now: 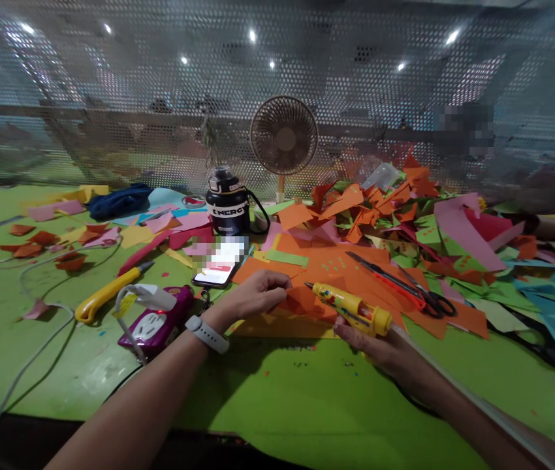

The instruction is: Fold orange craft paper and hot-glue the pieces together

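Observation:
My left hand [258, 294], with a white watch band on the wrist, is closed in a pinch at the edge of a small orange paper piece [303, 301]. Yellow and patterned, the hot glue gun [350, 307] is gripped in my right hand [380, 349]. Its dark nozzle points left and lies close to the orange piece; whether they touch I cannot tell. Beneath both hands lie larger orange paper sheets [336, 261]. Right of the glue gun lie black-handled scissors [437, 303] and a red slim tool [402, 289].
A phone [216, 267], dark bottle [228, 212] and fan [285, 137] stand or lie beyond my hands. At left are a purple power strip [160, 320], yellow-handled knife [111, 294] and white cable [37, 356]. Paper scraps [380, 196] pile up at right.

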